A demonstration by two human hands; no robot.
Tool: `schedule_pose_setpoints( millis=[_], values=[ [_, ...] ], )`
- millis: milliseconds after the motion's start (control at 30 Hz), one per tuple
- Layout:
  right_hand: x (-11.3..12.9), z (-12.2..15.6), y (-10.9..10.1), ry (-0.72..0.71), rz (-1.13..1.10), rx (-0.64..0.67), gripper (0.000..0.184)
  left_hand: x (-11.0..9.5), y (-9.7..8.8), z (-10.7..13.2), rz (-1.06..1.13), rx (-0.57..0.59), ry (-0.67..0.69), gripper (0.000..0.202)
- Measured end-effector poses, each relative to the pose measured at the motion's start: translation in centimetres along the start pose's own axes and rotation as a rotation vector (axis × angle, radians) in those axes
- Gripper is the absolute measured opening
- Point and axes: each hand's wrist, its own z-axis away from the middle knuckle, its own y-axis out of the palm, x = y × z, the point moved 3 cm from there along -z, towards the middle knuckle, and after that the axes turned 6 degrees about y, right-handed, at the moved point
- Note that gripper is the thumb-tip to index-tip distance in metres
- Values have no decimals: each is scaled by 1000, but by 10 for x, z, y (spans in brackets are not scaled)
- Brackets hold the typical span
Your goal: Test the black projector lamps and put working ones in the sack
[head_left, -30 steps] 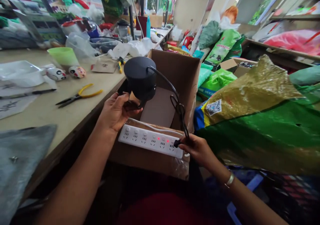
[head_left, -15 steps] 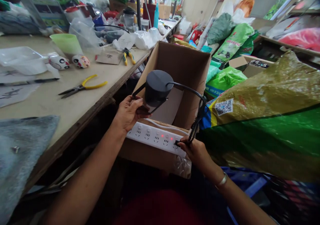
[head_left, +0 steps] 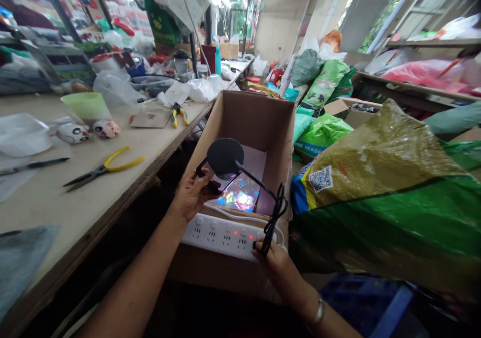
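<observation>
My left hand (head_left: 193,195) grips a round black lamp (head_left: 225,158) by its underside, holding it over an open cardboard box (head_left: 259,112). A patch of multicoloured light (head_left: 238,197) shines on a pale sheet inside the box. The lamp's black cord (head_left: 276,217) loops down to my right hand (head_left: 272,263), whose fingers pinch a black plug (head_left: 255,245) at the end of a white power strip (head_left: 221,236). That strip rests across the box's near side, with small red lights lit. The plug's prongs are hidden.
To the left, a cluttered workbench (head_left: 75,197) holds yellow-handled pliers (head_left: 103,167), plastic bags and a green cup (head_left: 86,106). Large green and gold woven sacks (head_left: 376,202) press close on the right. Shelves and more bags stand behind.
The lamp has dropped lower into the box and tilted its round top upward. Multicoloured light now shows on the sheet inside. My right hand has moved down along the strip, and the view has shifted.
</observation>
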Motion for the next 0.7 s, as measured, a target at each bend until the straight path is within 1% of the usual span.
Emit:
schedule_pose_setpoints(
  millis=[200, 333, 467, 700],
  values=[
    [2, -2, -7, 120, -166, -46, 23, 2, 6, -9, 35, 23, 27, 32],
    [-1, 0, -5, 173, -252, -22, 31, 4, 5, -17, 49, 11, 61, 37],
    [-5, 4, 2, 176, -279, -17, 36, 3, 3, -22, 56, -9, 92, 39],
    [-10, 8, 6, 135, -216, -64, 30, -1, 3, -17, 41, -16, 92, 43]
  ],
)
